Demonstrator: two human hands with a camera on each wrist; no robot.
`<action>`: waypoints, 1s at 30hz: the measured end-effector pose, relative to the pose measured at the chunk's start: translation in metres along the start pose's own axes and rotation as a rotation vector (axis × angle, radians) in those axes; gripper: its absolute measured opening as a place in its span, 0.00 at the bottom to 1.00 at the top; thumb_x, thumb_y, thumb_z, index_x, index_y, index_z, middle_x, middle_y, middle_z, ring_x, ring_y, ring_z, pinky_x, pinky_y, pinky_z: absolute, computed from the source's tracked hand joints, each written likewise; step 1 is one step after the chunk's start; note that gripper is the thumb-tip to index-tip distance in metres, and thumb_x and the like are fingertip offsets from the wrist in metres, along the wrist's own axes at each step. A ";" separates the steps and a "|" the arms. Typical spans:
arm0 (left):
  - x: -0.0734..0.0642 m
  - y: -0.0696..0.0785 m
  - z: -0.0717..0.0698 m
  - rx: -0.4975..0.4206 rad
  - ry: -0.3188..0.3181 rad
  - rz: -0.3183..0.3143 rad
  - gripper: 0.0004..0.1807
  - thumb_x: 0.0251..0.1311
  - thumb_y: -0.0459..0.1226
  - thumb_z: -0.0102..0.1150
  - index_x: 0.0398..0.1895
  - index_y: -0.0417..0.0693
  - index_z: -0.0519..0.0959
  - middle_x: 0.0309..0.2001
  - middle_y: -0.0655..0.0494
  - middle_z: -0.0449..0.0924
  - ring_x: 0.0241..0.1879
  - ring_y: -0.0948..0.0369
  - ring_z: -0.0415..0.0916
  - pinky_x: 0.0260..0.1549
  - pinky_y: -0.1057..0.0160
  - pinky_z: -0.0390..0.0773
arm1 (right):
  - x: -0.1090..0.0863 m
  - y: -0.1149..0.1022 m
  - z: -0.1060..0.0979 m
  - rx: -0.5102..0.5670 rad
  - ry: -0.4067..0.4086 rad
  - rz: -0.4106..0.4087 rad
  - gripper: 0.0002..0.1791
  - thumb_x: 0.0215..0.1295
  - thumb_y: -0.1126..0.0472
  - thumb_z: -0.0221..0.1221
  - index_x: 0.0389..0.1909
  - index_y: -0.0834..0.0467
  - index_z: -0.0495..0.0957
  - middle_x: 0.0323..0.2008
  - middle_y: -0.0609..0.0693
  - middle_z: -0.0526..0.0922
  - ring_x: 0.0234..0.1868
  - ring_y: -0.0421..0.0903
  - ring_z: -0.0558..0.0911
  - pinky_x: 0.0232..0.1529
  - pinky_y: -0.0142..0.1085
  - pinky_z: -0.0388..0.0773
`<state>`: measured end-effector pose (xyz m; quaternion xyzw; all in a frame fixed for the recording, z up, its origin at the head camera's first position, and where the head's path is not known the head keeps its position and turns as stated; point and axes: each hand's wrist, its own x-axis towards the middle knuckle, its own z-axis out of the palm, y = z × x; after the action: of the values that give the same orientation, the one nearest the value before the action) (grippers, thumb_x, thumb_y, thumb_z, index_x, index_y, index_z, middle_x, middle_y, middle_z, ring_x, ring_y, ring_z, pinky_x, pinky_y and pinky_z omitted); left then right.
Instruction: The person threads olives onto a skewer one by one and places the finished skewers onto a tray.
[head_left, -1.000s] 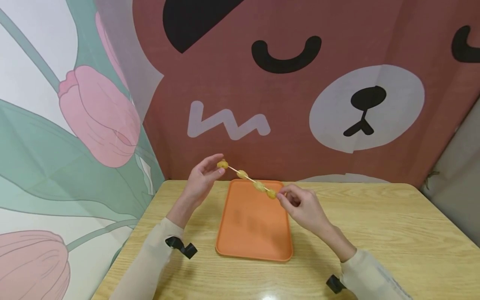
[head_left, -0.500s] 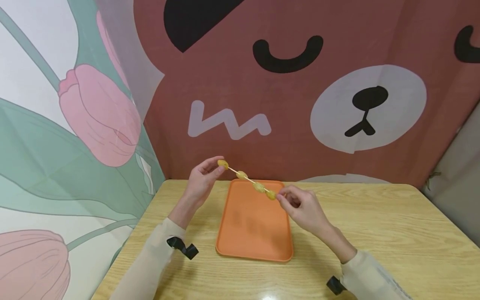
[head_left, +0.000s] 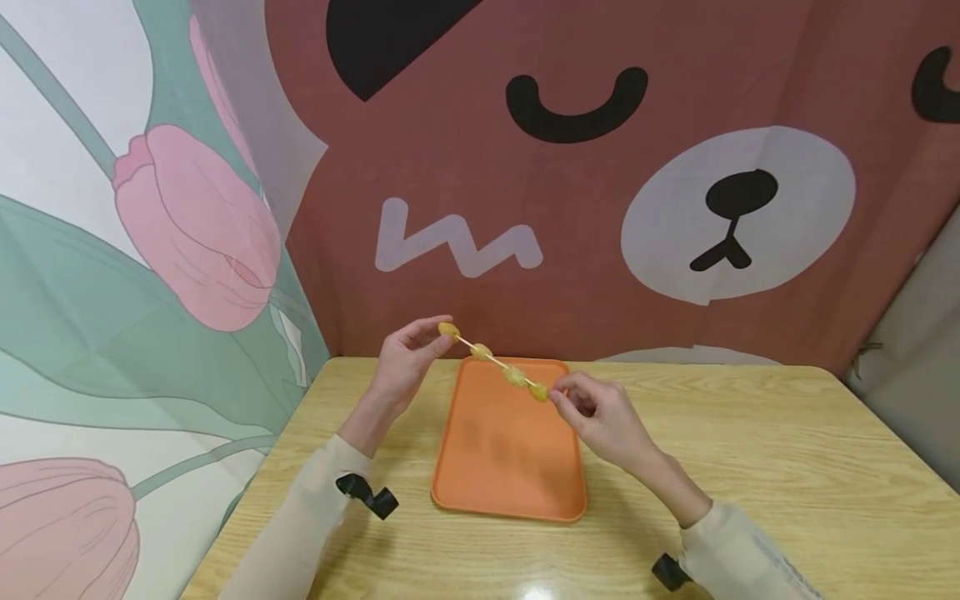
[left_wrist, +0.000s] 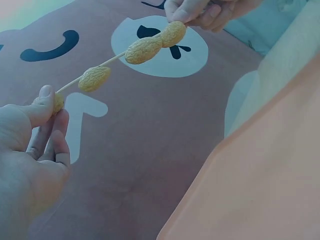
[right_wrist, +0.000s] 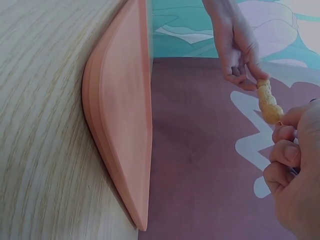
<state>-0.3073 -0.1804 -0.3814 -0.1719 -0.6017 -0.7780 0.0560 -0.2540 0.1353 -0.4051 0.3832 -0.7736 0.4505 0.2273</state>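
Note:
A thin pale skewer slants down to the right above the orange tray, threaded with several wrinkled yellow food pieces of unclear kind. At its upper left end my left hand pinches the end piece between thumb and fingers. My right hand pinches the bare lower end of the stick with thumb and forefinger, just past the last piece. Two middle pieces sit apart along the stick, one nearer the left hand and one close to the last. The stick's right tip is hidden by the fingers.
The orange rectangular tray lies on a light wood table below the skewer. A brown wall hanging with a bear face stands at the table's back edge, and a tulip-print cloth at the left.
The skewer and its pieces have shifted slightly downward. A small gap between the last piece and the right fingertips shows a little more. Both hands keep their hold.

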 end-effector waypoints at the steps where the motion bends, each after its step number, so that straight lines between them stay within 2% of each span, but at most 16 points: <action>1: -0.001 -0.001 0.000 0.025 -0.001 0.002 0.20 0.64 0.35 0.70 0.58 0.39 0.83 0.48 0.46 0.83 0.50 0.50 0.78 0.59 0.52 0.74 | 0.000 0.000 0.001 0.002 -0.008 0.015 0.09 0.67 0.72 0.64 0.41 0.54 0.83 0.18 0.37 0.70 0.16 0.35 0.61 0.16 0.29 0.59; 3: -0.002 -0.003 -0.001 0.081 -0.017 0.007 0.19 0.63 0.36 0.70 0.56 0.42 0.84 0.49 0.44 0.81 0.49 0.51 0.79 0.57 0.52 0.76 | -0.001 -0.001 0.002 0.002 -0.023 0.039 0.09 0.67 0.73 0.64 0.41 0.56 0.83 0.18 0.38 0.69 0.16 0.35 0.60 0.16 0.30 0.59; 7: -0.003 -0.006 -0.001 0.136 -0.075 0.024 0.19 0.63 0.36 0.70 0.57 0.42 0.84 0.50 0.40 0.78 0.46 0.51 0.80 0.55 0.49 0.77 | -0.001 -0.011 0.004 0.016 -0.035 0.062 0.08 0.67 0.75 0.63 0.39 0.59 0.82 0.17 0.39 0.67 0.16 0.33 0.59 0.16 0.30 0.58; 11: -0.003 -0.006 -0.001 0.133 -0.105 0.032 0.19 0.63 0.35 0.70 0.57 0.41 0.84 0.48 0.40 0.78 0.47 0.49 0.80 0.53 0.50 0.79 | 0.004 -0.027 0.002 0.043 -0.033 0.069 0.07 0.67 0.77 0.62 0.38 0.62 0.82 0.16 0.40 0.68 0.16 0.32 0.58 0.16 0.30 0.57; 15: -0.001 -0.004 -0.001 0.131 -0.111 0.005 0.20 0.62 0.35 0.71 0.57 0.42 0.84 0.48 0.42 0.78 0.48 0.49 0.79 0.53 0.52 0.80 | 0.006 -0.035 0.000 0.052 -0.038 0.070 0.07 0.67 0.77 0.61 0.39 0.63 0.82 0.16 0.40 0.68 0.16 0.32 0.57 0.16 0.30 0.57; 21: -0.001 -0.009 0.000 0.117 -0.113 -0.077 0.19 0.62 0.36 0.71 0.57 0.42 0.84 0.57 0.41 0.76 0.51 0.52 0.78 0.59 0.47 0.74 | 0.004 -0.035 0.000 0.060 -0.032 0.098 0.06 0.68 0.76 0.61 0.39 0.63 0.82 0.16 0.39 0.68 0.16 0.31 0.56 0.15 0.30 0.56; 25: -0.001 -0.018 0.002 0.067 -0.113 -0.098 0.17 0.63 0.34 0.71 0.54 0.40 0.85 0.56 0.41 0.78 0.50 0.53 0.78 0.62 0.43 0.69 | 0.004 -0.036 0.000 0.069 -0.024 0.124 0.05 0.69 0.75 0.61 0.39 0.63 0.82 0.16 0.39 0.68 0.16 0.31 0.56 0.16 0.30 0.56; 30: -0.002 -0.021 0.004 0.059 -0.101 -0.102 0.15 0.63 0.35 0.71 0.52 0.41 0.86 0.57 0.41 0.77 0.47 0.55 0.76 0.59 0.50 0.74 | -0.001 -0.014 0.006 0.062 -0.035 0.159 0.05 0.70 0.72 0.62 0.41 0.60 0.83 0.15 0.40 0.69 0.15 0.33 0.57 0.16 0.30 0.56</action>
<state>-0.3112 -0.1710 -0.4005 -0.1783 -0.6342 -0.7523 -0.0088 -0.2419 0.1265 -0.4011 0.3354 -0.7912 0.4839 0.1653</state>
